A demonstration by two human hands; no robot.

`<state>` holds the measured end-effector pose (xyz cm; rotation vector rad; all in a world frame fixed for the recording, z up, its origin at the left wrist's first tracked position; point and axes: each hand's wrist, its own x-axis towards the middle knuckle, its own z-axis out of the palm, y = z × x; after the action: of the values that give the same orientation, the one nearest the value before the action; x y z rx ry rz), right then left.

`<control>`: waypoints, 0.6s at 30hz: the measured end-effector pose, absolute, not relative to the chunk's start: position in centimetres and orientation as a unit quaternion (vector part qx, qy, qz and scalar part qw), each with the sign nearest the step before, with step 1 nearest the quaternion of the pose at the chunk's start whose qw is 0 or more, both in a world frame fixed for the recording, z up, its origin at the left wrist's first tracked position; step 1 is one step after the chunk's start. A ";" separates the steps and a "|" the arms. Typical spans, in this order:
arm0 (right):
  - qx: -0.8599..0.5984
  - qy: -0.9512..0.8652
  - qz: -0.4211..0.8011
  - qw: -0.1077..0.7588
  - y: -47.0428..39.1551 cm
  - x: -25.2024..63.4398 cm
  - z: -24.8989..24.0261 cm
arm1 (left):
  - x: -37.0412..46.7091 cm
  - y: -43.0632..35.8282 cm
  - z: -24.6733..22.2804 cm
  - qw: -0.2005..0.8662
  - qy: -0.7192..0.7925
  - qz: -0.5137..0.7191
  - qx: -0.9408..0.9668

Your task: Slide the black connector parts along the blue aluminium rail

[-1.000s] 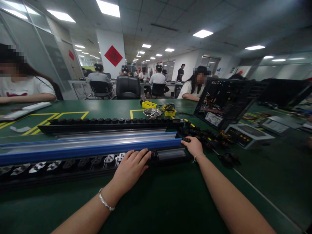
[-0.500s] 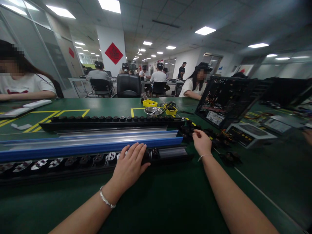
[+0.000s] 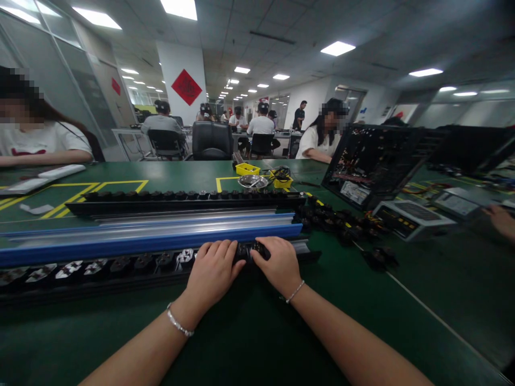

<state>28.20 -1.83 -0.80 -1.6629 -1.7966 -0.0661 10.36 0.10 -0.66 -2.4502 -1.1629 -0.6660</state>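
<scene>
Left hand: I am resting my left hand (image 3: 212, 271) flat on the black socket strip (image 3: 120, 268), fingers pressed together, steadying it.
Right hand: I am pinching a small black socket module (image 3: 251, 250) with my right hand (image 3: 278, 264), fingers curled.
Where: the module is sitting in the strip at 12 o'clock from my wrists, just below the blue rail (image 3: 153, 241).
Doing it well: I am judging it best to seat the module square, pressing evenly.
Spare parts: loose black modules (image 3: 341, 222) are lying at 2 o'clock.

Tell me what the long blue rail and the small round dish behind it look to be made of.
Blue rail: probably aluminium with a blue coated edge, given its straight silvery sheen. Round dish: likely polished steel; it mirrors the ceiling light.
</scene>
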 end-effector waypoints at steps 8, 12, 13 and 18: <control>-0.638 -0.686 -0.042 0.348 -1.7 28.3 -1.1 | 10.4 0.1 -0.6 0.167 -0.421 -0.231 -0.861; -0.640 -0.685 -0.051 0.345 -1.6 28.3 -1.2 | 10.5 0.0 -0.6 0.166 -0.418 -0.235 -0.862; -0.641 -0.684 -0.051 0.345 -1.6 28.3 -1.3 | 10.4 0.0 -0.5 0.164 -0.417 -0.235 -0.862; -0.637 -0.679 -0.054 0.361 -1.6 28.4 -1.4 | 10.5 0.0 -0.4 0.153 -0.417 -0.240 -0.863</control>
<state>28.37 -1.58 -1.36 -1.6414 -1.7484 -0.1390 10.46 -0.04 -0.43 -2.4766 -1.1956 -0.6898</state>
